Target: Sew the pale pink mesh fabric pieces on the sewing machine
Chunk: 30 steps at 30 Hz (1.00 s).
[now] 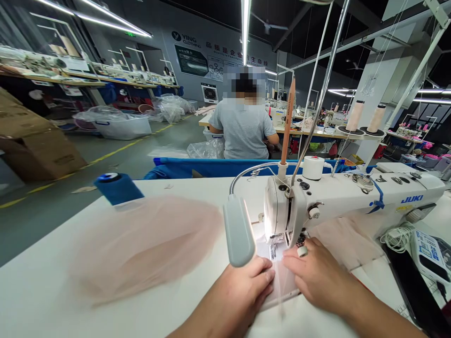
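Observation:
A white sewing machine [352, 190] stands over the table, its presser foot [273, 251] down at sheer pale pink fabric [283, 279]. My left hand [246, 281] is just left of and in front of the foot, fingers curled together on the fabric. Close by on the right, my right hand [317, 270] has its thumb and fingers closed at the fabric's edge beside the needle area. Their exact grip is partly hidden. A grey-green lamp head [240, 232] hangs above my left hand. More sheer fabric [348, 239] lies under the machine arm.
Sheer pink cloth [151, 253] spreads across the left of the white table [45, 293], near a blue thread cone [118, 188]. At right lie a black phone-like slab [412, 291] and a white device [430, 253]. A person in a grey shirt [243, 129] sits ahead.

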{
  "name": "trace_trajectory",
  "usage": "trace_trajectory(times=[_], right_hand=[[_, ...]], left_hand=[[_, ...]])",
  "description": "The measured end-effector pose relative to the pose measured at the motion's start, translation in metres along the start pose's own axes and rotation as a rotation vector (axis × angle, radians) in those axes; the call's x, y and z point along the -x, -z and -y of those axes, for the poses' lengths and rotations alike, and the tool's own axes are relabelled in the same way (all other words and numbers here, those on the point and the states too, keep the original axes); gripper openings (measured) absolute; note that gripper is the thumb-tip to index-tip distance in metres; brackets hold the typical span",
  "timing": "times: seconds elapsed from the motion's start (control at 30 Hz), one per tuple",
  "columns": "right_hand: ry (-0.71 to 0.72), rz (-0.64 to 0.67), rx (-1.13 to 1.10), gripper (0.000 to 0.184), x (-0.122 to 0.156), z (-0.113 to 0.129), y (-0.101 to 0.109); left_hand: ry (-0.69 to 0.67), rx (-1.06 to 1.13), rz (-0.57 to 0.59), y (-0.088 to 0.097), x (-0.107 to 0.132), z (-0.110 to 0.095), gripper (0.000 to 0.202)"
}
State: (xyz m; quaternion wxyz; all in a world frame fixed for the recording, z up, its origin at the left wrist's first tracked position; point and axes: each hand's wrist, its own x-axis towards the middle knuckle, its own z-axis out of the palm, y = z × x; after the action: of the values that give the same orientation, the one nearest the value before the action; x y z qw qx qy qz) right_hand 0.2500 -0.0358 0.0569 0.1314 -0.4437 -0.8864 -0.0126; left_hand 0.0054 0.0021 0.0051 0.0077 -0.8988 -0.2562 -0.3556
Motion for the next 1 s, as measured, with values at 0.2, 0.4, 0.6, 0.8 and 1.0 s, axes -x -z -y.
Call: trace_trajectory(times=[0.2,0.4,0.6,0.8,1.0], right_hand=[[0.063,-0.085,-0.02,0.029,0.004,0.0,0.0],[0.227,0.016,-0.029,0.014,0.008,0.004,0.001],[0.159,0.014,-0.027,0.019,0.007,0.003,-0.002],[0.165,-0.008,-0.062,0.021,0.008,0.003,-0.004],[0.154,-0.004,-0.058,0.019,0.007,0.004,-0.005]], left_hand=[[0.019,0.027,0.054,0.009,-0.001,-0.003,0.042],[-0.042,0.065,0.08,0.01,0.007,-0.014,0.04],[-0.039,0.023,0.045,0.007,0.003,-0.006,0.042],[-0.043,0.098,0.071,0.012,0.002,-0.008,0.034],[-0.058,0.124,0.054,0.008,0.005,-0.008,0.034]])
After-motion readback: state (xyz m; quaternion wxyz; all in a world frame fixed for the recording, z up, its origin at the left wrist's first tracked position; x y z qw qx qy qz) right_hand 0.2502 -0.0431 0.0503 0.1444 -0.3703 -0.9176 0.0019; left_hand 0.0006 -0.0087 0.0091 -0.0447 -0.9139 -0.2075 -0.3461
